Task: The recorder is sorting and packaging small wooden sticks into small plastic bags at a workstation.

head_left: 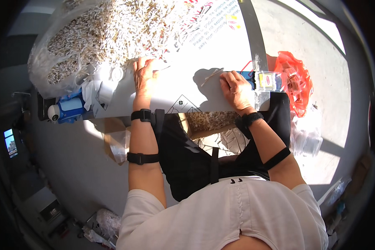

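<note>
A big heap of cotton swabs (125, 31) covers the far left of the white tabletop (171, 93), partly in a clear plastic bag (39, 68). At the heap's near edge my left hand (145, 76) rests on the table, its fingers apart; glare washes out the fingertips. Closed in a pinch, my right hand (236, 89) holds a few cotton swabs (212, 76), which stick out to its left over its shadow. Just right of that hand lies a clear pack of cotton swabs (266, 81) with a yellow label, at the table's right edge.
Beyond the table's right edge hangs a red plastic bag (298, 83) of pinkish packs, with clear plastic packaging (306, 132) below. A blue and white container (70, 107) stands at the left edge. An open cardboard box (210, 121) of swabs sits under the table between my knees.
</note>
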`<state>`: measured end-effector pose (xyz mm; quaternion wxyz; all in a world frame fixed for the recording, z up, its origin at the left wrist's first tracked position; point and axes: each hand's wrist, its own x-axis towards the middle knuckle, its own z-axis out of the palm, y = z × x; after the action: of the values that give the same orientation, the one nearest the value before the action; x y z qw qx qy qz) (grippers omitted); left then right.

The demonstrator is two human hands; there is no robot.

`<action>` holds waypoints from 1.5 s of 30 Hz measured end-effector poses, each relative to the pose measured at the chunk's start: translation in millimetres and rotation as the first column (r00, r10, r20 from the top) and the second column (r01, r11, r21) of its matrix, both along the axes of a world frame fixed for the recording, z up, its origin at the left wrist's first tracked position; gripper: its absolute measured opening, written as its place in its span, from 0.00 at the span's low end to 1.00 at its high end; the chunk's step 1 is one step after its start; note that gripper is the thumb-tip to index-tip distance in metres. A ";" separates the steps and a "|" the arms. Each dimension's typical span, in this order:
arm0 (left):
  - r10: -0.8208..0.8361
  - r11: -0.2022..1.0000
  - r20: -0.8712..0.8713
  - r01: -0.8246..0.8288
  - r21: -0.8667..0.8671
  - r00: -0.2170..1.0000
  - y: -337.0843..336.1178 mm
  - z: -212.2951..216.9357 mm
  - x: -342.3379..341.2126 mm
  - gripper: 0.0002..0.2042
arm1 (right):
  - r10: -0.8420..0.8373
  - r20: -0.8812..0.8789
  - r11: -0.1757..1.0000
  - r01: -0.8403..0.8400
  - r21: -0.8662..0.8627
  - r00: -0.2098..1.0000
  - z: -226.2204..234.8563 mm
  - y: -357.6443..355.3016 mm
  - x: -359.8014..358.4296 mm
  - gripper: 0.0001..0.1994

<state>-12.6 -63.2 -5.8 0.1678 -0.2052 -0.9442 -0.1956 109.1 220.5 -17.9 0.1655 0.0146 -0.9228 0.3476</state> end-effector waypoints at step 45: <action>-0.066 0.995 0.058 0.061 0.078 0.996 125.8 -10.6 57.2 0.17 | -0.052 0.015 0.978 0.054 -0.203 0.999 -2.6 1.5 2.6 0.04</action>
<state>44.5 62.6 -16.3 0.1404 -0.2226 -0.9337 -0.2429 111.7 221.9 -20.5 0.1706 -0.0287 -0.8833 0.4358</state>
